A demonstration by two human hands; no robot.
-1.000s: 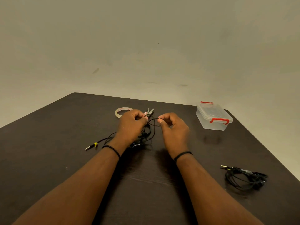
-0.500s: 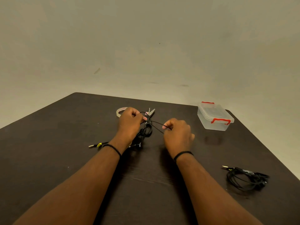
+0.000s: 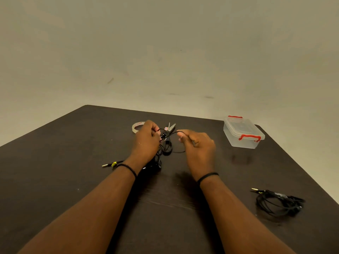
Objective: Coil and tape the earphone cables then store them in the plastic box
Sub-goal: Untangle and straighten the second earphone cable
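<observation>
Black earphone cable (image 3: 166, 147) mid-table, partly gathered into loops. Left hand (image 3: 146, 142) grips the bundle, fingers curled round it; right hand (image 3: 197, 143) pinches a free strand arcing between the two. Plug end with yellow tag (image 3: 111, 164) trails left of the left wrist. Step in hand, as I judge it: coiling, not yet taped. Next move likely calls for laying this strand onto the loops. Tape roll (image 3: 136, 126) and scissors (image 3: 170, 126) just beyond. Plastic box (image 3: 243, 133), lid on, far right. Second cable (image 3: 278, 203) lies near right.
</observation>
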